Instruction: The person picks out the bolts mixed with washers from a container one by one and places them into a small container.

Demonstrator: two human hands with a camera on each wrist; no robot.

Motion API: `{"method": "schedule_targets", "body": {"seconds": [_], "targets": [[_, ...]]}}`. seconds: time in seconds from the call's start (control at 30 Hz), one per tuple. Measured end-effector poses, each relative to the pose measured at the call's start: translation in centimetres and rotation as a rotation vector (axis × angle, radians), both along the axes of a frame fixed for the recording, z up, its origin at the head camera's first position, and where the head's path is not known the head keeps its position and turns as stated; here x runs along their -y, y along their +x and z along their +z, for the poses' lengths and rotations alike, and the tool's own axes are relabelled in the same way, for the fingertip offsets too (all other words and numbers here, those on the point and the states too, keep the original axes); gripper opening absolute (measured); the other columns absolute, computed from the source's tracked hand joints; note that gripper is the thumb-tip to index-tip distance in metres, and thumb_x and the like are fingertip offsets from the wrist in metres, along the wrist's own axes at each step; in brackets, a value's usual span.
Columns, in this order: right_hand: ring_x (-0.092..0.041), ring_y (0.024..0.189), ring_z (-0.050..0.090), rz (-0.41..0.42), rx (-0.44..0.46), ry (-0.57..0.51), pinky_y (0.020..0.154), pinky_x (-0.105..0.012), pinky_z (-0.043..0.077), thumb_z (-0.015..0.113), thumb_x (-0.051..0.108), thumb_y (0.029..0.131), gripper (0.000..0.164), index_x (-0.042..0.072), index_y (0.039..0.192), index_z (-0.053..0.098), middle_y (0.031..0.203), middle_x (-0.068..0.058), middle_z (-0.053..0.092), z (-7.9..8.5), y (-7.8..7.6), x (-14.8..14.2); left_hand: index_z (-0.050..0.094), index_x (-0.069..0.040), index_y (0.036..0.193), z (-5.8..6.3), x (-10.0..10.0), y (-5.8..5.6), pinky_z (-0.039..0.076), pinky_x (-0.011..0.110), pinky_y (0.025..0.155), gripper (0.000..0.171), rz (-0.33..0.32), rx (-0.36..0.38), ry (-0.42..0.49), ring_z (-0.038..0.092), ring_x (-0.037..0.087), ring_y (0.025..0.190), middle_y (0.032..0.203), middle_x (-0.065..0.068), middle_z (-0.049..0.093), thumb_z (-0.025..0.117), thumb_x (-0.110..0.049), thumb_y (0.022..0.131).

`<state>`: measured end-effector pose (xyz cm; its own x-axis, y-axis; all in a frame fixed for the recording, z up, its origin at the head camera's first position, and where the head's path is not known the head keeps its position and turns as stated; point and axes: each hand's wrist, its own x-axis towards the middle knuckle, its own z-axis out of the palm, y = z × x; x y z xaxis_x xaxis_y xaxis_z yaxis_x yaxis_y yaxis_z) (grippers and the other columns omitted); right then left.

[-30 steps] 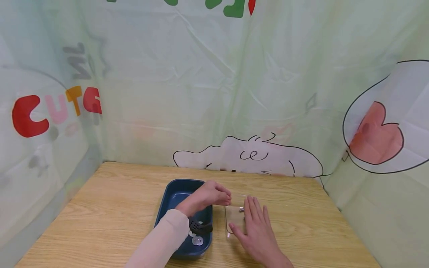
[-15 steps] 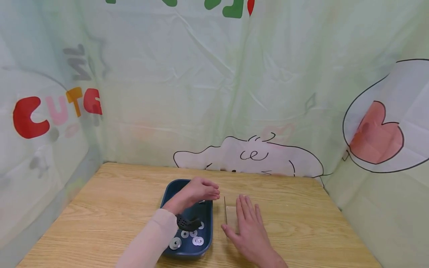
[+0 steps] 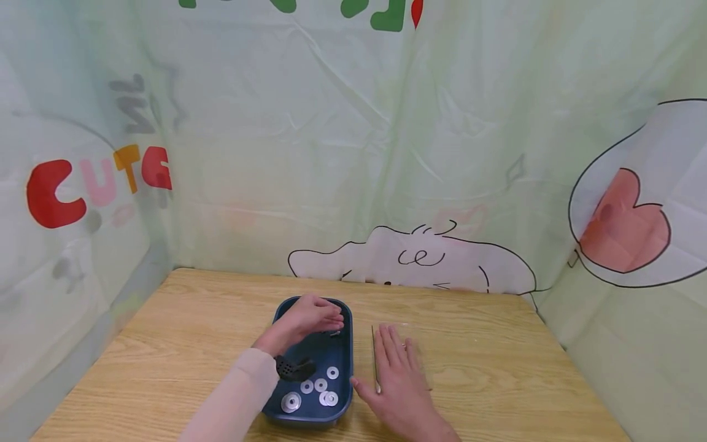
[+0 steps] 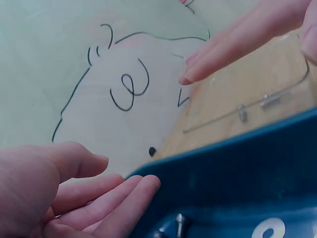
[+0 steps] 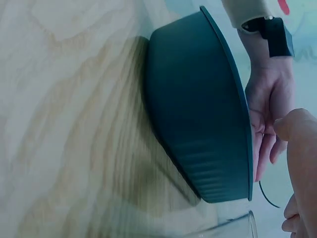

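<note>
My left hand [image 3: 310,316] hovers over the far part of a dark blue bin [image 3: 351,368], its fingers loosely bent. Nothing shows between the thumb and fingers in the left wrist view. Several metal washers [image 3: 321,385] lie in the bin's near half, and bolts [image 4: 181,225] lie below my left fingers. Right of the bin is a shallow clear plastic tray [image 4: 218,119] with small metal pieces [image 4: 241,113] in it. My right hand [image 3: 400,383], fingers straight, is above this tray and hides much of it. Whether it touches the tray, I cannot tell.
Both containers stand on a wood-grain table [image 3: 497,368]. A pale printed curtain [image 3: 248,153] hangs along the table's back and sides. The left wrist wears a black strap [image 3: 295,368], which passes over the bin.
My left hand has moved left, from the gap beside the clear tray to over the bin, uncovering more washers. My right hand has shifted left across the clear tray.
</note>
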<state>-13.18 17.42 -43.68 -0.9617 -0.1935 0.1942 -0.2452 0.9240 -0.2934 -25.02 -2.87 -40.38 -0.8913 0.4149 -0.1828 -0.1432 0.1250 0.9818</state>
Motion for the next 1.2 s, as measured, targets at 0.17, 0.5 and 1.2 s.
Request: {"method": "schedule_targets", "body": {"seconds": [0.17,0.5,1.2], "targets": [[-0.031,0.155,0.01,0.03,0.041,-0.001,0.124,-0.061,0.011,0.054,0.066,0.09,0.095,0.005,0.157,0.024,0.166,-0.011,0.017,-0.5,0.1,0.8,0.061,0.01,0.125,-0.8,0.5,0.2,0.052,0.045,0.101,0.034,0.046,0.016,-0.023,0.071,0.033,0.108,0.118,0.027,0.069,0.055,-0.014,0.101],[-0.032,0.154,0.013,0.09,0.077,0.026,0.124,-0.062,0.01,0.05,0.071,0.088,0.098,0.004,0.156,0.026,0.165,-0.013,0.02,-1.0,0.5,2.1,0.062,0.01,0.123,-2.0,0.9,0.3,0.053,0.044,0.1,0.032,0.104,0.035,-0.092,0.071,0.032,0.106,0.116,0.026,0.07,0.055,-0.011,0.1],[-0.031,0.154,0.015,0.112,0.126,0.087,0.124,-0.059,0.014,0.045,0.076,0.087,0.099,0.005,0.154,0.03,0.165,-0.011,0.021,-1.4,1.0,3.5,0.065,0.008,0.118,-2.9,0.1,0.3,0.056,0.041,0.097,0.03,0.144,0.063,-0.168,0.072,0.031,0.104,0.111,0.022,0.071,0.055,-0.013,0.099]]}}
